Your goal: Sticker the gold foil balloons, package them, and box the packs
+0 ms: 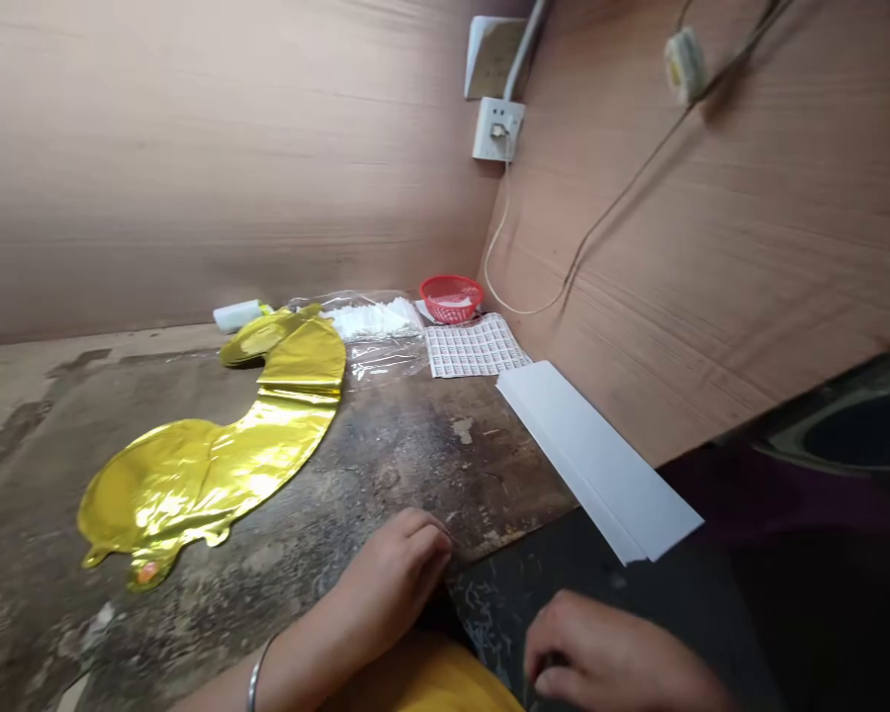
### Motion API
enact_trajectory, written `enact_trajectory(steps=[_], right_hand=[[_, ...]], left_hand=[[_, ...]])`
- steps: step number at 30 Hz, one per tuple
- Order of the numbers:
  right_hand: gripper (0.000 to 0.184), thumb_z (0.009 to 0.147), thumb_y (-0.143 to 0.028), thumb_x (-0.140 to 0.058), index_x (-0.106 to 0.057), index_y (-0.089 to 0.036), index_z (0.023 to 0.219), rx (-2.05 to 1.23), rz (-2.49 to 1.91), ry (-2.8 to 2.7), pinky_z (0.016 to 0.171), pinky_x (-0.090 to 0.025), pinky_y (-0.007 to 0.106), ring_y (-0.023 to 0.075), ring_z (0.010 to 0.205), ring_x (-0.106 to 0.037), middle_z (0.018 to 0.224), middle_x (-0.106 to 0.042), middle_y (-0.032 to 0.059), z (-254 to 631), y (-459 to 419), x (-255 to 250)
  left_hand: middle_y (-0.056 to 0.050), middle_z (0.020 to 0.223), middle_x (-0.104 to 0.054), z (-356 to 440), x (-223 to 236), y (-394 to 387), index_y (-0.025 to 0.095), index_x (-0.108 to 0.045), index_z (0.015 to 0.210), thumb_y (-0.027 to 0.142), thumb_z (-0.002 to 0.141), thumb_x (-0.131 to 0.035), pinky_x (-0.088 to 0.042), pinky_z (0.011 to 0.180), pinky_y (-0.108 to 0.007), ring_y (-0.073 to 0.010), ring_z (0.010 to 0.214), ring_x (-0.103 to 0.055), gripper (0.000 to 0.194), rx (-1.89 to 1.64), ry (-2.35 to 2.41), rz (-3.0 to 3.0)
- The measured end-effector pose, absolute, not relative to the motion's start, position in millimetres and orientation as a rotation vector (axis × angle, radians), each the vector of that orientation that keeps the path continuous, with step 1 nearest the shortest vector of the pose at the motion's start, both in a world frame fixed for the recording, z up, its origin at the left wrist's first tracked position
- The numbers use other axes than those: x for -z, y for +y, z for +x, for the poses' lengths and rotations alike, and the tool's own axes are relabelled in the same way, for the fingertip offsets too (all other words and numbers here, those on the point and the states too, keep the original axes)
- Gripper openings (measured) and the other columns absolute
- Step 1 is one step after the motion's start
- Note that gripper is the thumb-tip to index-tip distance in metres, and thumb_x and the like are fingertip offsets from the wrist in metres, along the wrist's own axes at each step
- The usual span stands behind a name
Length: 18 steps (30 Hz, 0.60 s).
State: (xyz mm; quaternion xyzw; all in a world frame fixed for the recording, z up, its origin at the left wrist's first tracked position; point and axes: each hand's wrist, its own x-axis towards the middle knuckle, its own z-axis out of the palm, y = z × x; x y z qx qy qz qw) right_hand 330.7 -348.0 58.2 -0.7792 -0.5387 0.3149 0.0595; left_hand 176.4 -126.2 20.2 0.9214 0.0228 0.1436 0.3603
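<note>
Left hand (393, 574) beside a gold foil balloon (215, 475) — right hand (600, 653) near white paper (597, 460).

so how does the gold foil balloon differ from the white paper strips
The gold foil balloon is shiny, wrinkled and curved, while the white paper strips are matte, smooth and straight. The balloon lies wholly on the worn bench, whereas the strips run past its edge. The balloon is also the larger. Both lie flat.
</note>
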Motion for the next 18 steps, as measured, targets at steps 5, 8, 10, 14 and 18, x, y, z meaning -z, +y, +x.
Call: enact_trajectory(steps=[5, 8, 10, 14, 18], right_hand=[[0.03, 0.087, -0.043, -0.048, -0.067, -0.03, 0.067, -0.52, -2.461, -1.425, 0.057, -0.052, 0.031, 0.0221, 0.063, -0.066, 0.065, -0.069, 0.0004, 402.4, -320.3, -132.5], [0.023, 0.085, -0.043, -0.051, -0.07, -0.03, 0.078, 0.455, -2.432, -1.246, 0.058, -0.051, 0.039, 0.0278, 0.063, -0.065, 0.068, -0.071, 0.007, 444.8, -276.6, -152.5], [0.026, 0.089, -0.036, -0.047, -0.07, -0.025, 0.091, 0.538, -2.39, -1.286, 0.074, -0.054, 0.043, 0.0288, 0.081, -0.069, 0.088, -0.074, 0.0115, 463.6, -234.2, -149.3], [0.025, 0.081, -0.016, -0.061, -0.071, -0.02, 0.104, 0.268, -2.331, -1.706, 0.108, -0.042, 0.037, 0.0235, 0.123, -0.057, 0.123, -0.069, 0.0075, 480.8, -143.1, -112.4], [0.06, 0.072, -0.02, -0.076, -0.059, -0.018, 0.129, 0.078, -2.381, -1.864, 0.111, -0.04, 0.041, 0.028, 0.133, -0.048, 0.14, -0.056, 0.0116, 491.7, -86.8, -68.5]], left_hand=[[-0.006, 0.093, -0.065, 139.0, -31.8, -83.5, 0.019, -0.06, 0.095, 0.016, 0.096, -0.045, -0.052, 0.076, -0.028, -0.017, 0.086, -0.061, 0.016, -0.469, 0.156, 2.436], [-0.006, 0.095, -0.066, 122.2, -33.2, -76.2, 0.02, -0.06, 0.101, 0.016, 0.096, -0.045, -0.052, 0.076, -0.026, -0.016, 0.086, -0.062, 0.017, -0.498, 0.162, 2.413], [-0.006, 0.096, -0.066, 117.5, -32.4, -78.2, 0.02, -0.06, 0.103, 0.015, 0.095, -0.045, -0.053, 0.076, -0.026, -0.0157, 0.087, -0.063, 0.017, -0.506, 0.162, 2.386], [-0.006, 0.096, -0.066, 117.5, -28.5, -85.2, 0.021, -0.061, 0.103, 0.015, 0.095, -0.046, -0.053, 0.077, -0.025, -0.0157, 0.088, -0.063, 0.018, -0.516, 0.168, 2.331], [-0.006, 0.094, -0.066, 113.2, -23.9, -84.9, 0.021, -0.06, 0.103, 0.015, 0.095, -0.045, -0.053, 0.076, -0.025, -0.0156, 0.087, -0.063, 0.018, -0.5, 0.219, 2.293]])
